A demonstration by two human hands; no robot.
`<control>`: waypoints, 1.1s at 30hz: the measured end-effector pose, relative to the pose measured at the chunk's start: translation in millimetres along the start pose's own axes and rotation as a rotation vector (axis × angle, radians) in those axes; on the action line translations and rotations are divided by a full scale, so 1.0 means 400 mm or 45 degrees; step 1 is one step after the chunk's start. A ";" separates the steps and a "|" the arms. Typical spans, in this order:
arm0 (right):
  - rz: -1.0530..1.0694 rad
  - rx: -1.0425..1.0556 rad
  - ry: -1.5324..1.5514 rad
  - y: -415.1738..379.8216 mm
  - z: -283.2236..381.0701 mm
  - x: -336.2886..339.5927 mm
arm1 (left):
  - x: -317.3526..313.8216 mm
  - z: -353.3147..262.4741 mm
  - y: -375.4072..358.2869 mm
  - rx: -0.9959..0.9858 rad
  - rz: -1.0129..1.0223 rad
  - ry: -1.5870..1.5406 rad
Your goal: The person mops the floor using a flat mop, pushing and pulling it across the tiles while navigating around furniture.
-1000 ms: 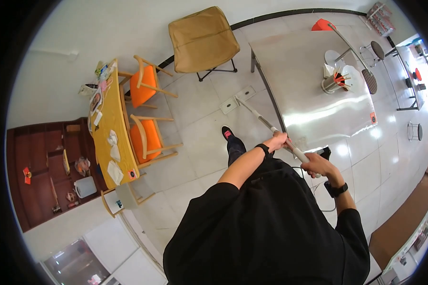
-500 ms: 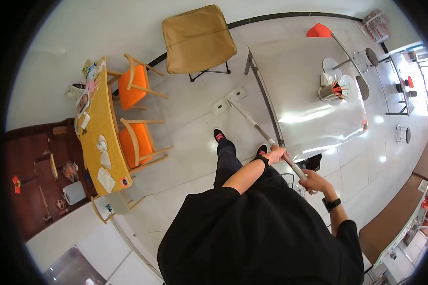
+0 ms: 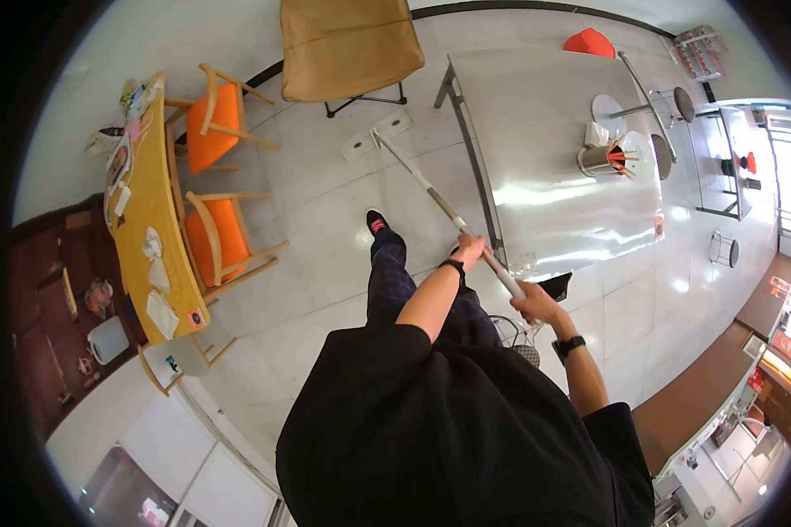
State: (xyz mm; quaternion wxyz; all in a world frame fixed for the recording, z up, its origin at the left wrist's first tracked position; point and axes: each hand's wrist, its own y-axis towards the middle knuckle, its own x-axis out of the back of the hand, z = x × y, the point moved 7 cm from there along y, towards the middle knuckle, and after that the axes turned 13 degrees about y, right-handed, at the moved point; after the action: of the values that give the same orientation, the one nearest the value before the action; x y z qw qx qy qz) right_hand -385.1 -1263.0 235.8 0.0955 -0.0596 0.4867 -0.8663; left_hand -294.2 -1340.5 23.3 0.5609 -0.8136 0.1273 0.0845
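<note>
Both hands are wrapped round the long pole of a flat mop [image 3: 424, 182]. My left hand [image 3: 472, 250] grips lower down the pole, beside the near corner of a steel-topped table [image 3: 545, 105]. Nearer the pole's top end, my right hand [image 3: 536, 303] is closed on it. The mop's pale rectangular head [image 3: 393, 125] lies flat on the tiled floor [image 3: 325, 176], just in front of the legs of a tan folding chair [image 3: 351, 48].
Two orange-seated wooden chairs [image 3: 215, 241] stand along a yellow wooden table [image 3: 163, 255] at left. The steel table carries a metal chopstick holder [image 3: 599, 160]. A wire-framed stool [image 3: 526, 354] is close by my right side. Round stools [image 3: 723, 250] stand farther right.
The mop head has slid forward over the floor, closer to the tan chair. Both hands have moved with the pole and keep their hold. My view has shifted slightly.
</note>
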 end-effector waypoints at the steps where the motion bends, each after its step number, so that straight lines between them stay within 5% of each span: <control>1: 0.015 0.058 0.065 0.026 0.054 -0.019 | 0.039 -0.043 0.013 -0.047 -0.140 -0.005; 9: 0.123 0.129 0.133 0.213 0.246 -0.178 | 0.284 -0.284 0.036 -0.093 0.004 0.109; 17: 0.093 0.138 0.059 0.216 0.288 -0.234 | 0.325 -0.322 -0.048 -0.144 -0.057 0.068; 24: 0.319 0.032 0.052 0.109 0.216 -0.241 | 0.284 -0.196 -0.098 -0.133 0.155 0.006; 33: 0.282 -0.115 -0.222 -0.122 0.074 -0.128 | 0.102 0.059 -0.193 -0.090 0.339 -0.283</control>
State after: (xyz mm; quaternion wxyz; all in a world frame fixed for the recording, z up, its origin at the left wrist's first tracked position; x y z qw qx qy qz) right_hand -334.5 -1251.3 292.4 0.2295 -0.0847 0.5188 -0.8191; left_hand -232.0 -1296.7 72.2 0.5266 -0.7944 0.1681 0.2519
